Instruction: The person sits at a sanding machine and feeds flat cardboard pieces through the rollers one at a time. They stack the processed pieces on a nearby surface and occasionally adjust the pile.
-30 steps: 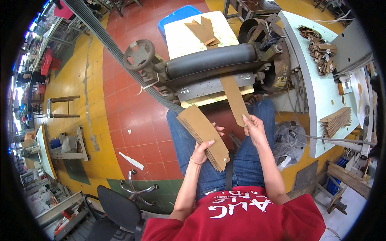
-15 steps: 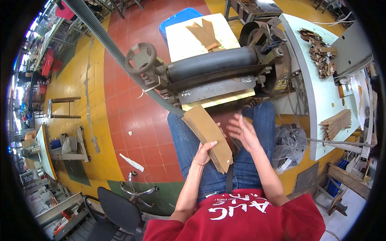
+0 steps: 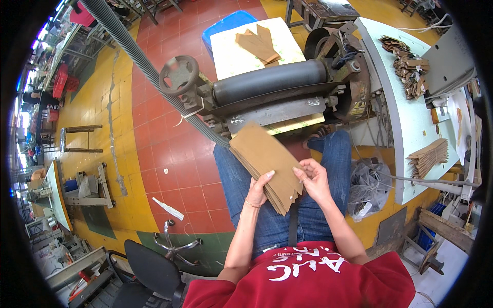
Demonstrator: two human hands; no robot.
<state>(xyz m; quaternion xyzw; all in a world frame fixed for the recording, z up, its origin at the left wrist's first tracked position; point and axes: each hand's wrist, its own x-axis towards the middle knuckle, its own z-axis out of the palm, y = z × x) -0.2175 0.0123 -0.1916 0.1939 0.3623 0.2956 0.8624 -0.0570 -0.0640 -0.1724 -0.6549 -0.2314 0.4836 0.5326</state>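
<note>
A stack of flat brown pieces, leather or card by the look of it, lies tilted above my lap. My left hand is closed round its left edge, thumb on top and fingers underneath. On the other side my right hand pinches the right edge of the top brown piece between thumb and fingers. That piece sits a little askew over the layered edges below it. Just beyond the stack stands a machine with a long dark roller and a metal plate along its front.
Behind the roller, more brown pieces lie on a pale board. A white table at the right holds brown bundles. A grey hose crosses at the left, near a handwheel. A clear plastic bag rests by my right leg.
My right hand has come in from open, apart from the stack, to pinch the top piece's edge. The top piece has turned slightly against the stack.
</note>
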